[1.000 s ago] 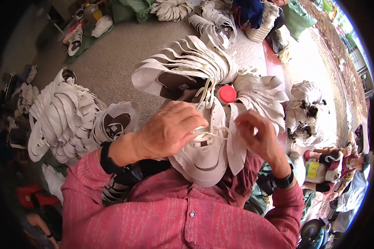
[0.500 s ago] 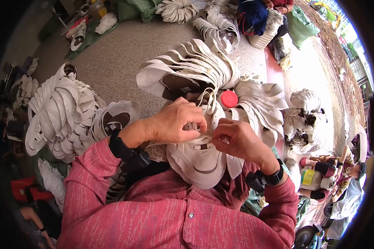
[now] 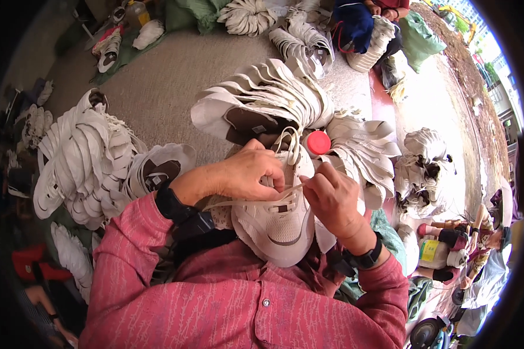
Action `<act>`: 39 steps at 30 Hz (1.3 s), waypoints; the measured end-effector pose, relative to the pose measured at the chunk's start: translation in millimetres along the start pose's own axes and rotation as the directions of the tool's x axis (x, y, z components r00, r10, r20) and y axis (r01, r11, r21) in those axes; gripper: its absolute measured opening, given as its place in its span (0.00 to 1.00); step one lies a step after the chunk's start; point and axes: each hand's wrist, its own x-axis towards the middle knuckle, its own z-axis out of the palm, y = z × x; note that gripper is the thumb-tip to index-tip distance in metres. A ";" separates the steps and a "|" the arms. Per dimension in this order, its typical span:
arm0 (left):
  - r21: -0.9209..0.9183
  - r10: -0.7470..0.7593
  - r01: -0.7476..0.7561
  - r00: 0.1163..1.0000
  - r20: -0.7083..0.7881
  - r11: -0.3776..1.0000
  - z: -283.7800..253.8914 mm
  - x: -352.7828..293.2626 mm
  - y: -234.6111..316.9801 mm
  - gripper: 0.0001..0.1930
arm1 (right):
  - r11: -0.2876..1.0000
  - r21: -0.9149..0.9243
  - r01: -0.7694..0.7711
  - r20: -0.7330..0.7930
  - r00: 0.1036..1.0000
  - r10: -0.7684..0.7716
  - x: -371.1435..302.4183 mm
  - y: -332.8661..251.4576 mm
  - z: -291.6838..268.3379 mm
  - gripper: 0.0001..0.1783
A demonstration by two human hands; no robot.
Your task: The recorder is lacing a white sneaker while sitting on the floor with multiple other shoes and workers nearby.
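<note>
A white shoe upper [image 3: 272,228] lies on my lap, its toe pointing at me. A cream shoelace [image 3: 234,203] runs across its front eyelets, with one loose end trailing to the left. My left hand [image 3: 251,173] is closed in a pinch on the lace at the eyelets. My right hand [image 3: 334,200], just right of the tongue, pinches the lace too, and a short stretch of it spans the gap between the hands. More lace loops [image 3: 291,138] stand up at the far end of the upper. My fingers partly hide the eyelet rows.
A fanned stack of white uppers [image 3: 268,99] lies just beyond my hands, beside a red-capped container [image 3: 318,142]. Further stacks [image 3: 84,160] stand left and right [image 3: 422,171]. A seated person [image 3: 387,11] is at the far right, and others sit at the right edge.
My right hand has moved slightly up and right from the eyelets, drawing the lace out between my hands. My left hand stays nearly in place. The loose lace end shows more clearly.
</note>
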 end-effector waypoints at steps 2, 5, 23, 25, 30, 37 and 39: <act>-0.026 0.011 -0.012 1.000 -0.013 1.000 0.2 -0.7 -0.4 0.08 | 1.000 -0.028 0.009 -0.136 0.991 -0.013 -1.2 -0.4 6.8 0.11; -0.021 0.016 -0.017 0.999 -0.040 1.000 2.3 -0.5 2.5 0.08 | 0.983 0.060 -0.173 -0.135 0.975 0.179 -5.6 -3.5 12.0 0.09; -0.052 0.034 -0.052 0.953 -0.301 0.997 5.3 1.8 32.4 0.07 | 0.163 0.876 -0.453 0.264 0.735 0.624 -35.1 -49.7 7.8 0.10; -0.061 0.031 -0.054 0.944 -0.328 0.997 4.3 -0.5 36.4 0.07 | 0.164 0.894 -0.416 0.240 0.756 0.609 -32.9 -51.1 8.1 0.10; -0.025 0.023 -0.035 0.928 -0.373 0.999 -1.4 -3.2 64.0 0.06 | 0.133 0.878 -0.460 0.300 0.745 0.596 -30.9 -53.9 -0.6 0.10; 0.070 -0.038 0.069 0.925 -0.378 0.995 10.5 -8.3 70.3 0.07 | 0.017 0.919 -0.395 0.314 0.755 0.576 -25.3 -46.3 -0.6 0.11; 0.069 -0.036 0.069 0.919 -0.392 0.995 13.9 -8.4 65.1 0.07 | -0.314 0.892 -0.325 0.451 0.696 0.559 -32.8 -40.9 -2.4 0.10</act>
